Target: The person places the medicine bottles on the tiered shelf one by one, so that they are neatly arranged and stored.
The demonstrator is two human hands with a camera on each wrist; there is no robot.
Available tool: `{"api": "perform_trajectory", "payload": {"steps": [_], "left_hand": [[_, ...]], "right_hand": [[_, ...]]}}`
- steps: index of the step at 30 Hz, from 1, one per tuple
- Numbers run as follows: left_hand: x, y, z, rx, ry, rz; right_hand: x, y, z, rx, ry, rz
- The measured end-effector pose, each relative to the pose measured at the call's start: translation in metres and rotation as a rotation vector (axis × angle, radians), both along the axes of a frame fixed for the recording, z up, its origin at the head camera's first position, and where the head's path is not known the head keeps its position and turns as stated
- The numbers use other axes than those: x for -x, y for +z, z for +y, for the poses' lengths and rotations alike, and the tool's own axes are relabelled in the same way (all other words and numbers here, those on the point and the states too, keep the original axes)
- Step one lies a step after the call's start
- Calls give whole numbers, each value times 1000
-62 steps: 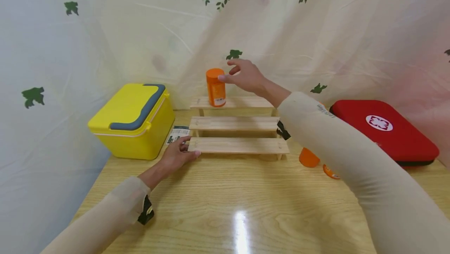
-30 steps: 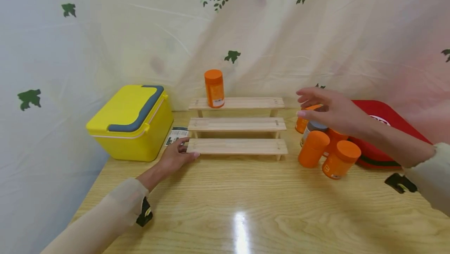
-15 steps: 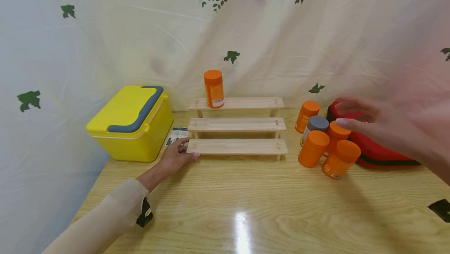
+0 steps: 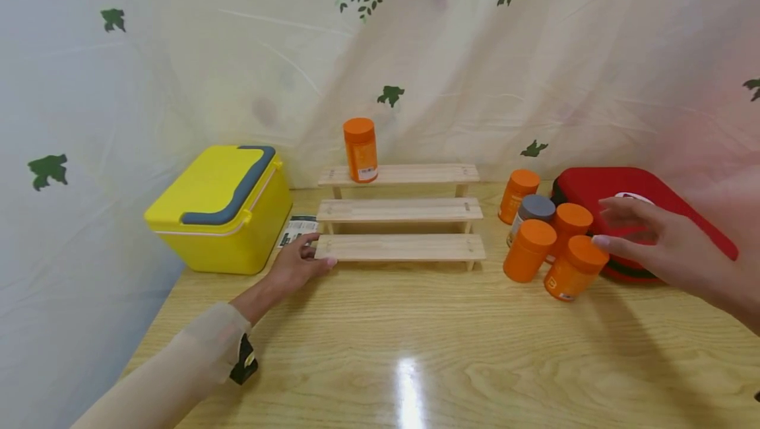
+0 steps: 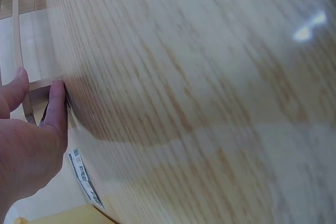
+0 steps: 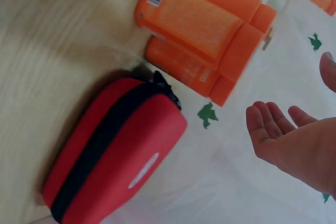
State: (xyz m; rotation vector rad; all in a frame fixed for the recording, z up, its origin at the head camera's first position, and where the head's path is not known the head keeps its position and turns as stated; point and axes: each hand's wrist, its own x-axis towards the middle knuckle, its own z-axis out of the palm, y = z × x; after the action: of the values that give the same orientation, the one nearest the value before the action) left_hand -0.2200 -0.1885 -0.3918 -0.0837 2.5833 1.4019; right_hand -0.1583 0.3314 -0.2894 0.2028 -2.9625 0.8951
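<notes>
My left hand (image 4: pixel 295 268) grips the left end of the lowest board of a three-step wooden rack (image 4: pixel 400 247); its thumb lies at the board's edge in the left wrist view. On the rack's top step, towards the left, stands an orange pill bottle (image 4: pixel 361 150). My right hand (image 4: pixel 671 244) is held in the air with fingers spread and nothing in it. It is just right of the front orange bottle (image 4: pixel 576 267), which belongs to a cluster of several upright orange bottles. One bottle among them has a grey lid (image 4: pixel 537 208). In the right wrist view, a gap separates hand and bottles.
A red first-aid case (image 4: pixel 629 185) lies behind my right hand. To the left of the rack sits a yellow cooler box (image 4: pixel 220 204) with a blue-grey handle. Between them is a printed paper (image 4: pixel 299 228) on the wooden table (image 4: pixel 356 350). A leaf-patterned cloth hangs behind.
My right hand let go of the orange bottle on the top step, moved away to the right, then lowered beside the bottle cluster. The left hand stayed on the rack.
</notes>
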Motion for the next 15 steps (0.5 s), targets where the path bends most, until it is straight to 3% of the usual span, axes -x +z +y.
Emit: {"api": "perform_trajectory", "payload": {"steps": [6,15], "left_hand": [[0,-1,0,-8,-10,10],[0,1,0,2,-2,9]], "right_hand": [[-6,-15,6,-12,-48,17],[-17,-36,6,49,-121,-29]]}}
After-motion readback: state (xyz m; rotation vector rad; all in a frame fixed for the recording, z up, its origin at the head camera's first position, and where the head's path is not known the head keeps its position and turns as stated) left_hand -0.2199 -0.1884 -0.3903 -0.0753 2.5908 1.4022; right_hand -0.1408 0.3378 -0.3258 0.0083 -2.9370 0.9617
